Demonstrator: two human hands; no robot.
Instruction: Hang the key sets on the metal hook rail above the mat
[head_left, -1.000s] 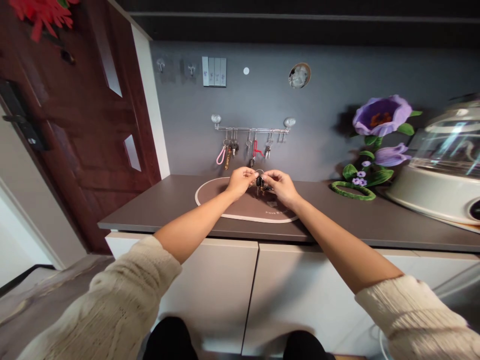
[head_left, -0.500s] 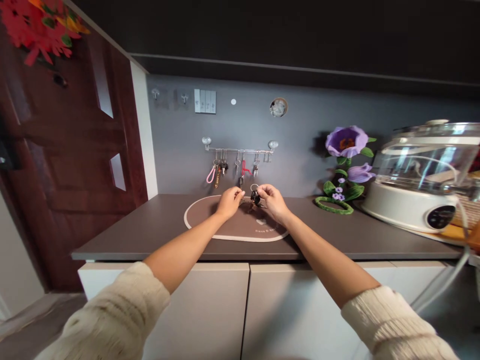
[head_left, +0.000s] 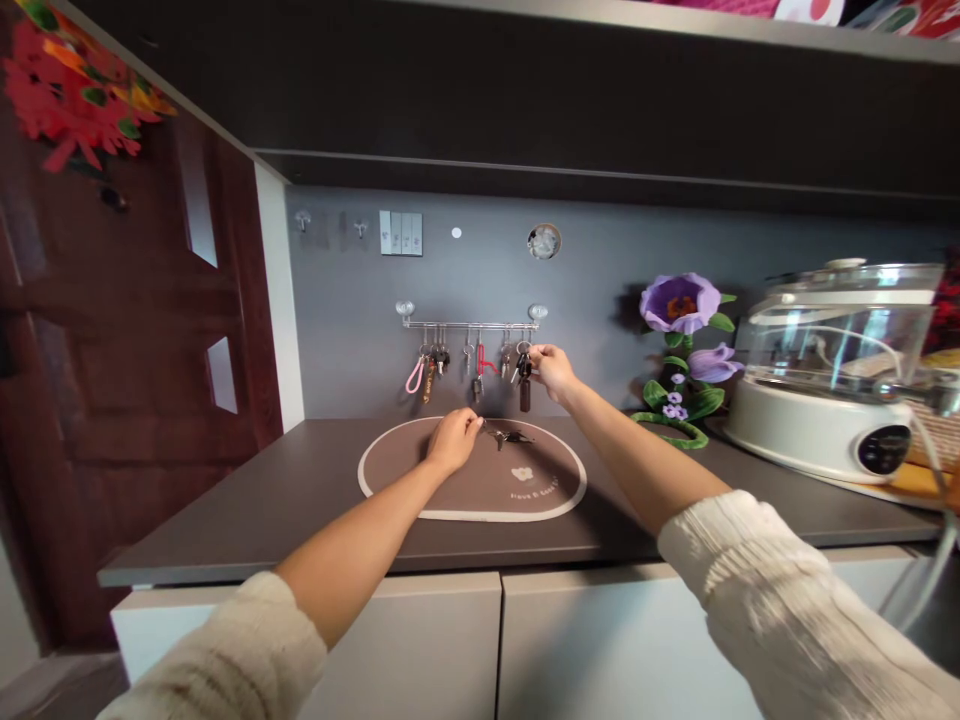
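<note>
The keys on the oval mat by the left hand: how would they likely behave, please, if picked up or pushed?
The keys look like thin metal pieces, so lifted they would probably dangle loosely, as the bunch in the right hand does. Lying flat on the mat, they seem unlikely to roll; a push from the left hand would likely slide them.

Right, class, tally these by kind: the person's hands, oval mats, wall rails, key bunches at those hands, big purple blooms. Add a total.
Hands: 2, left hand and right hand
Oval mat: 1
Wall rail: 1
Key bunches: 2, black-fobbed bunch pinched in the right hand, loose keys lying by the left hand
Big purple blooms: 2, upper bloom and lower bloom
Total: 8
</note>
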